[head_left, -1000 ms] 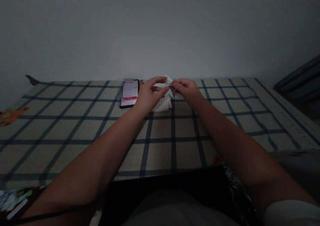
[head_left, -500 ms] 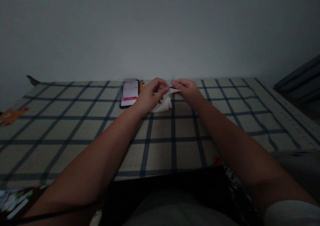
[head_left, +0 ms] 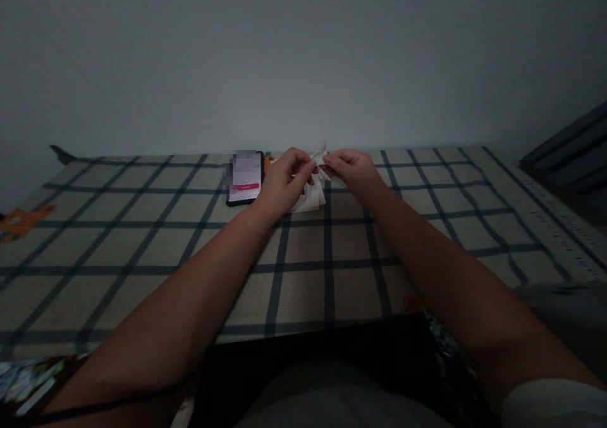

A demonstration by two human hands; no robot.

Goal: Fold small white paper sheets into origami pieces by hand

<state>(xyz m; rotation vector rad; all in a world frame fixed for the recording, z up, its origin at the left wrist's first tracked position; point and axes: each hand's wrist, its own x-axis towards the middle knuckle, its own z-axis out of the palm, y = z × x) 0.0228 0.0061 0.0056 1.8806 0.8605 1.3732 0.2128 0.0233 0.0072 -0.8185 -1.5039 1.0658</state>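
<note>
Between my fingertips is a small folded piece of white paper [head_left: 320,157], with pointed flaps sticking up and down. My left hand [head_left: 290,176] pinches its left side with thumb and fingers. On the other side, my right hand [head_left: 351,170] grips the paper between thumb and forefinger. Beneath the hands, white sheets of paper [head_left: 308,201] lie on the checked cloth, partly hidden by my left hand. A lit phone [head_left: 245,178] in a dark case is just left of my left hand.
A cream cloth with dark blue checks [head_left: 303,289] covers the surface up to a plain grey wall [head_left: 303,55]. Orange printed figures [head_left: 26,220] show at the left. Dark folded fabric [head_left: 569,137] stands at the far right.
The folded paper has turned between my fingers and shows more of its white face. Both hands have hardly moved. The phone and loose sheets lie where they were.
</note>
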